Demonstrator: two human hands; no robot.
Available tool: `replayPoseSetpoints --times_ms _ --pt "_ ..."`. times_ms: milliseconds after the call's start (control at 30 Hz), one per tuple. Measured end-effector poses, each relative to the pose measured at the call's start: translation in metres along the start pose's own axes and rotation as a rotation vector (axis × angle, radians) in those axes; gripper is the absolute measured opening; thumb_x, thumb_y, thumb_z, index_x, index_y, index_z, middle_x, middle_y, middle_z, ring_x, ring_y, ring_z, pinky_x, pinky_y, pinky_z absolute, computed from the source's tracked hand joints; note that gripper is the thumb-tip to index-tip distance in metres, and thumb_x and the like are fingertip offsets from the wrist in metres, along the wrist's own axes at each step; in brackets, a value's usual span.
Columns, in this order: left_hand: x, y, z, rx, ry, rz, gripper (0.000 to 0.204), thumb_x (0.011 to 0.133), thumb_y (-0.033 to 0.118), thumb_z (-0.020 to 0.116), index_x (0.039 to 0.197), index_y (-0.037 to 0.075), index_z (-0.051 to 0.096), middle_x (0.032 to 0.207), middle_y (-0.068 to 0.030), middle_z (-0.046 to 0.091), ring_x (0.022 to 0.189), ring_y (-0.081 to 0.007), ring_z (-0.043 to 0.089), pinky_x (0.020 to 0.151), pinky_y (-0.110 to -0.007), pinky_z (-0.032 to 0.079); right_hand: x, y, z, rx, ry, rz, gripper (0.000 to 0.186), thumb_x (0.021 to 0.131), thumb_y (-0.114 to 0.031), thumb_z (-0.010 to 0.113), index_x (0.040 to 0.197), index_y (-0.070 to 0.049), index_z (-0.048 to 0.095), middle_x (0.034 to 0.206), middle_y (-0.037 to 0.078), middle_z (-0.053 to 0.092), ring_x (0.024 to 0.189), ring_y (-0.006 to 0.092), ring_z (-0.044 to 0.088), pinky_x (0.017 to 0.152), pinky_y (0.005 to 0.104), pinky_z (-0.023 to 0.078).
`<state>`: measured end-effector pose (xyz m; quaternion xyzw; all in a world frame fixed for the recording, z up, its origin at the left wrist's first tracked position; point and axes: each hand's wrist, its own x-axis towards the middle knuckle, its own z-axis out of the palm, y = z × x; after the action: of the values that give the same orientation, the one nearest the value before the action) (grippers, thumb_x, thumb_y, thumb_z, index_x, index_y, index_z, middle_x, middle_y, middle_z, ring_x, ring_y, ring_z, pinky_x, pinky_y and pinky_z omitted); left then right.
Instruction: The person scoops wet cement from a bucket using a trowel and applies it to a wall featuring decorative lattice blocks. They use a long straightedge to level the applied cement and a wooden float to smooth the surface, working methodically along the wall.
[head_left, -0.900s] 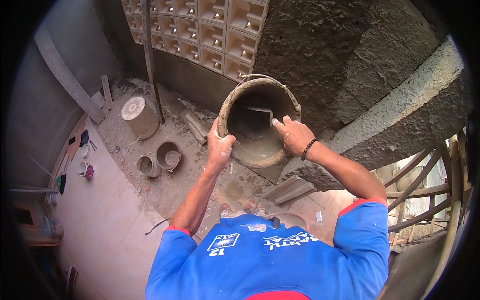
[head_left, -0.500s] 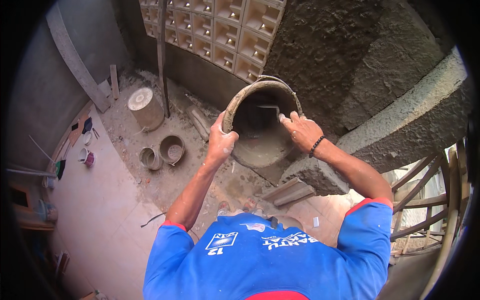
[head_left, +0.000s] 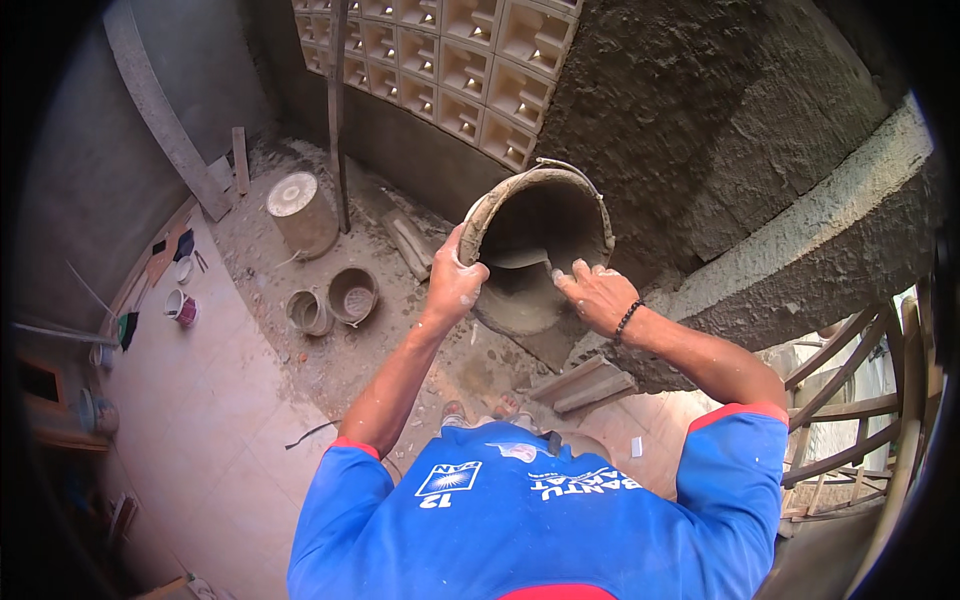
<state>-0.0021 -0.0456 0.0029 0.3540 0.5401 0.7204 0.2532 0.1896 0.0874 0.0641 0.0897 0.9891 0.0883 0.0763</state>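
Observation:
A mortar-crusted bucket (head_left: 487, 205) is tipped so that its mouth faces me, its wire handle lying along the upper rim. My left hand (head_left: 455, 280) grips the rim on the left side, thumb toward the mouth. At the right of the mouth, my right hand (head_left: 601, 298) is closed on a trowel, its handle hidden by the fingers. The trowel blade (head_left: 522, 259) reaches into the bucket. Grey wet mortar (head_left: 528, 303) shows along the bucket's lower inner side. A dark beaded bracelet circles my right wrist.
Beyond the bucket rise a wet-plastered wall (head_left: 660, 110) and ventilation blocks (head_left: 465, 68). A rough concrete ledge (head_left: 800, 240) slants along the right. On the littered floor are an upturned bucket (head_left: 303, 215), two small buckets (head_left: 352, 296), a wooden post (head_left: 338, 120) and boards (head_left: 585, 385).
The bucket's mouth has turned somewhat to the right. The trowel blade and my right hand have come lower, nearer to me; my left hand still holds the rim.

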Motion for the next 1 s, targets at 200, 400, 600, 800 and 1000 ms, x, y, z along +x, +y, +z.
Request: replayPoseSetpoints --times_ms 200,400,600,800,1000 --pt "-0.016 -0.002 0.004 0.061 0.068 0.004 0.062 0.065 -0.006 0.048 0.127 -0.005 0.045 0.111 -0.0127 0.061 0.1 -0.0154 0.056 0.092 -0.025 0.04 -0.014 0.004 -0.03 -0.027 -0.062 0.088 0.038 0.083 -0.01 0.05 0.12 -0.003 0.05 0.097 0.019 0.055 0.084 0.033 0.062 0.068 0.0395 0.053" --pt "-0.025 0.007 0.022 0.117 0.083 -0.018 0.062 0.066 -0.006 0.047 0.127 -0.005 0.045 0.11 -0.0113 0.06 0.102 -0.0153 0.054 0.091 -0.026 0.039 -0.009 0.004 0.002 -0.073 0.103 0.171 0.041 0.08 -0.007 0.053 0.12 0.002 0.05 0.093 0.019 0.056 0.08 0.0316 0.063 0.061 0.0373 0.054" --pt "-0.03 -0.014 0.025 0.014 0.069 0.059 0.061 0.066 -0.007 0.046 0.127 -0.004 0.046 0.108 -0.0104 0.06 0.099 -0.015 0.055 0.09 -0.026 0.04 -0.038 -0.006 0.03 0.076 -0.065 0.117 0.033 0.079 -0.011 0.054 0.109 0.003 0.056 0.091 0.022 0.057 0.081 0.034 0.063 0.064 0.04 0.054" --pt "-0.035 -0.008 0.028 0.16 0.099 0.069 0.059 0.067 -0.007 0.047 0.126 -0.004 0.046 0.108 -0.0113 0.061 0.099 -0.0152 0.055 0.089 -0.026 0.04 -0.019 0.013 -0.027 -0.132 0.175 0.23 0.03 0.079 -0.011 0.056 0.105 0.002 0.058 0.09 0.018 0.06 0.085 0.0308 0.059 0.068 0.0376 0.05" --pt "-0.035 -0.017 0.043 0.226 0.109 0.176 0.062 0.066 -0.01 0.049 0.128 -0.007 0.042 0.122 -0.0196 0.054 0.114 -0.025 0.052 0.098 -0.032 0.038 -0.006 0.004 -0.002 -0.329 0.248 0.256 0.034 0.076 -0.012 0.057 0.107 0.001 0.059 0.086 0.016 0.06 0.08 0.0262 0.058 0.062 0.0351 0.048"
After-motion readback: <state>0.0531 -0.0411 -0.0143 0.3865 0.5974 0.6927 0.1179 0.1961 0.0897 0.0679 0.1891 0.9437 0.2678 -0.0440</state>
